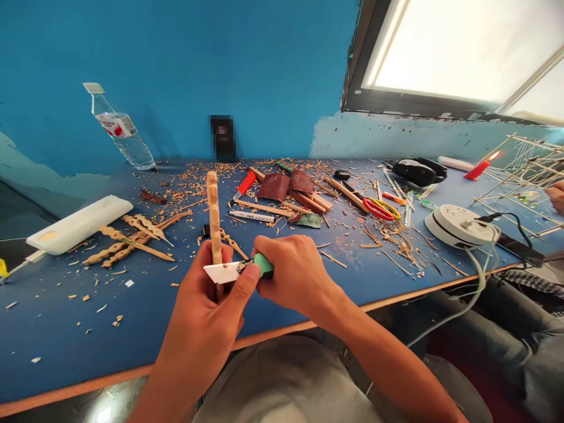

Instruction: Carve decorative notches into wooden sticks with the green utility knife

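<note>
My left hand is closed around the lower part of a notched wooden stick, which stands upright above the fist. In my right hand is a utility knife with a green handle. Its wide blade points left and lies across the stick just above my left fingers. My left thumb presses near the base of the blade. The lower end of the stick is hidden by my hand. Several carved wooden sticks lie crossed on the table to the left.
Wood shavings litter the blue table. Behind my hands lie sandpaper, a red-handled cutter, a marker and scissors. A bottle stands back left. Rightward are a power strip, a lit candle and another person's hand.
</note>
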A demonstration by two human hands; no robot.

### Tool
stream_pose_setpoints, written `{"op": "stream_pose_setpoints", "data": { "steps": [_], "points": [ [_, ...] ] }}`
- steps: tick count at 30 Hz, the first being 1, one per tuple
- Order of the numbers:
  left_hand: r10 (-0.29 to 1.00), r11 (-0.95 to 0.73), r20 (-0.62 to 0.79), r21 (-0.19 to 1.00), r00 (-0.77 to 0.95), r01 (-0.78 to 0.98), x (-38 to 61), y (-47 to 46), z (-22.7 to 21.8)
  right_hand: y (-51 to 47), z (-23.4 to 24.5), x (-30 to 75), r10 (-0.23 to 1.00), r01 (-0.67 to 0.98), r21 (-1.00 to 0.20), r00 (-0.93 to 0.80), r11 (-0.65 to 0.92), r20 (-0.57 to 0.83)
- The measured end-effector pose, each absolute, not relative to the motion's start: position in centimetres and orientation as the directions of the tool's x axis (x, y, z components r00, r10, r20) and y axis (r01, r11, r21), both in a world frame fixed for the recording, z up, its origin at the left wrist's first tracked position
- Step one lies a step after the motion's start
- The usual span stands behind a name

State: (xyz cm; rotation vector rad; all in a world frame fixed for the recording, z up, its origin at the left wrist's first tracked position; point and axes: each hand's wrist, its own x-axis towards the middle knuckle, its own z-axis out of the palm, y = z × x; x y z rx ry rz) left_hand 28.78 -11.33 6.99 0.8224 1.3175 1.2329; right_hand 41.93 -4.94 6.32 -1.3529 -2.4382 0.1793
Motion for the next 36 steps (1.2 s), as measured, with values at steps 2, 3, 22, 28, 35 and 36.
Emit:
{"op": "stream_pose_setpoints", "data": {
  "steps": [2, 3, 22, 28, 35, 36],
  "points": [
    [0.958, 0.223, -0.245, 0.963, -0.151, -0.150, 28.6, -11.7, 7.3, -4.9, 6.6, 42.2, 0.826, 0.784, -0.263, -0.515, 0.562, 0.228],
    [0.961, 0.216, -0.235, 0.967, -0.148, -0.134, 28.4, -11.8, 7.3, -4.9, 6.8, 42.3, 0.823, 0.783, -0.258, -0.522, 0.566, 0.222],
    [0.963, 0.215, -0.246, 0.946, -0.107, -0.241, 29.0, -12.6, 8.1, -5.8, 7.5, 42.8, 0.816, 0.770, -0.274, -0.520, 0.576, 0.251],
    [0.962, 0.232, -0.256, 0.950, -0.095, -0.211, 28.9, -12.6, 8.3, -6.4, 8.0, 42.9, 0.815, 0.799, -0.198, -0.512, 0.568, 0.273],
    [0.961, 0.235, -0.261, 0.946, -0.090, -0.225, 28.9, -12.0, 7.2, -6.8, 7.6, 42.2, 0.867, 0.877, -0.153, -0.398, 0.456, 0.299],
    [0.959, 0.239, -0.267, 0.942, -0.092, -0.236, 29.0, -11.8, 7.0, -6.7, 7.4, 42.0, 0.872, 0.881, -0.152, -0.393, 0.448, 0.290]
  ]
}}
